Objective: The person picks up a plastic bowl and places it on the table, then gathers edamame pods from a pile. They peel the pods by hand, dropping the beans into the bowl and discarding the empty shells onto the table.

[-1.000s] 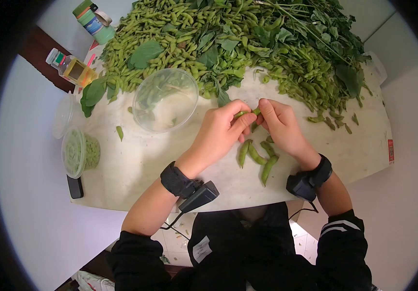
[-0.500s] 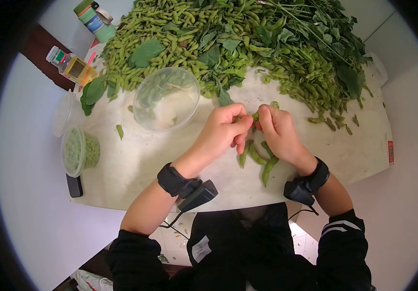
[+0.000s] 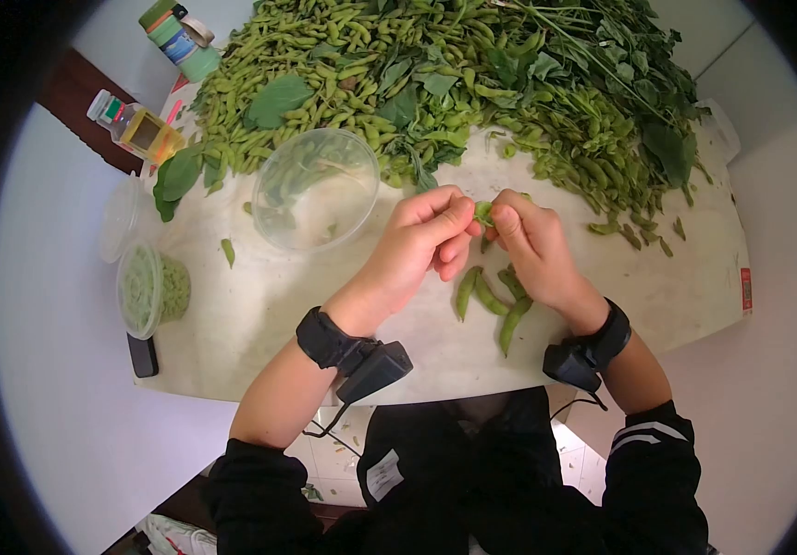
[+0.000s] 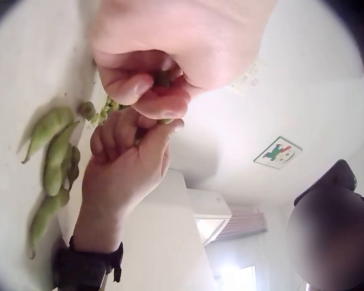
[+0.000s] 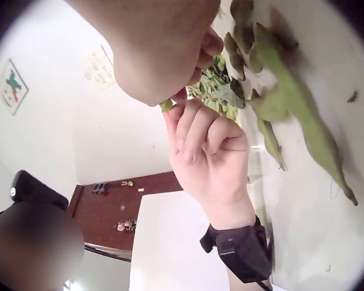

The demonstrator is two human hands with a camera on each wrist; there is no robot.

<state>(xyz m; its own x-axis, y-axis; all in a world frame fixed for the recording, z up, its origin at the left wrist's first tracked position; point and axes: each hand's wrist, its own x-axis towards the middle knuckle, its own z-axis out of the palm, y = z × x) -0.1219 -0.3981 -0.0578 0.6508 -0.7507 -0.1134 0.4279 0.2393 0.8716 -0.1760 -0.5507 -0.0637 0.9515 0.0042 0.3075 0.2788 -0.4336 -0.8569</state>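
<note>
Your two hands met over an edamame pod (image 3: pixel 483 213) at the centre of the frame.
Right of the clear plastic bowl (image 3: pixel 324 208), your left hand (image 3: pixel 407 242) pinched the pod's left end between thumb and bent fingers; loose pods (image 3: pixel 489 296) lay just below; your right hand (image 3: pixel 542 252) pinched its right end, fingers curled.

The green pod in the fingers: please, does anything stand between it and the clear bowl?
In the head view, the left hand lies between the green pod and the clear bowl; nothing else is visible directly between them.
</note>
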